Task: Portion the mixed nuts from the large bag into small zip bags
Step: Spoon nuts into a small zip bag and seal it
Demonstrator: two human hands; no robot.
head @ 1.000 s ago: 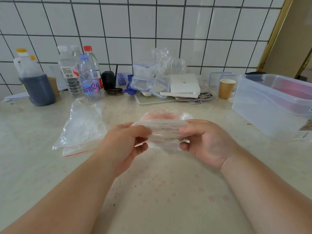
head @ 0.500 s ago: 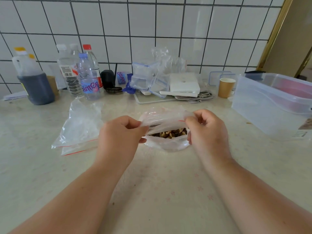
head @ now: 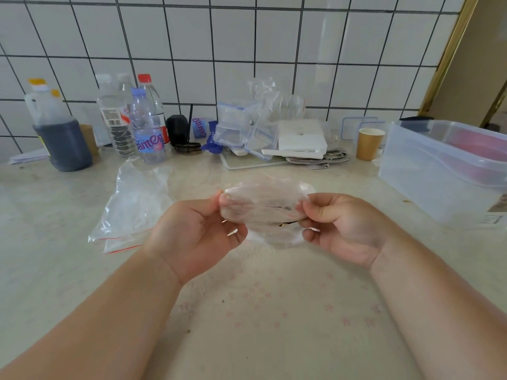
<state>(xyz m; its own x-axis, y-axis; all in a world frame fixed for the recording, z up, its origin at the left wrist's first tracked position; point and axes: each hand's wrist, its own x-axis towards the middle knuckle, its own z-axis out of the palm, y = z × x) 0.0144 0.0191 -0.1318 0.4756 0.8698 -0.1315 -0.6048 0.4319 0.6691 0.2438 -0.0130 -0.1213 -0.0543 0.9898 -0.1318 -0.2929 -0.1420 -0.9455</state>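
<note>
Two hands hold one small zip bag [head: 263,212] above the desk [head: 274,311] in the head view. The left hand [head: 197,234] pinches its left edge and the right hand [head: 345,229] its right edge, fingers [head: 315,209] curled onto the plastic, probably to stretch the zip strip taut for sealing. A few dark nuts [head: 286,223] show through a gap low in the bag. Spare zip bags [head: 131,212] lie flat just left, likely kept within reach for further portions. Whether the zip is fully closed cannot be told.
</note>
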